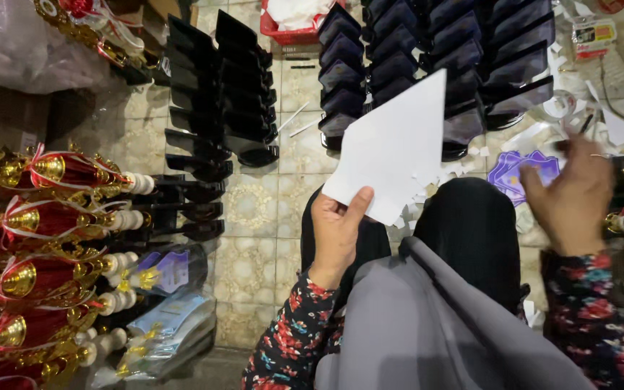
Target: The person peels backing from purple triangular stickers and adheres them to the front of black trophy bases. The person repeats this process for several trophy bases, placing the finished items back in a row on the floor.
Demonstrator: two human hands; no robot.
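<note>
My left hand [337, 235] grips a white sheet of paper [396, 148] by its lower corner, holding it up above my knees. The sheet's right edge looks ragged, with small white scraps hanging off. My right hand [570, 191] is out to the right, fingers curled around a purple printed sticker [523, 173] that it pinches at its edge. Both arms wear dark floral sleeves. A grey cloth [427, 325] lies across my lap over black trousers.
Rows of black plaque stands [218, 79] and dark purple ones [427, 43] stand on the tiled floor ahead. Red and gold trophy tops [45, 238] lie stacked at left. Paper scraps and tape rolls [559, 105] litter the right. A red basket [290, 32] sits at the back.
</note>
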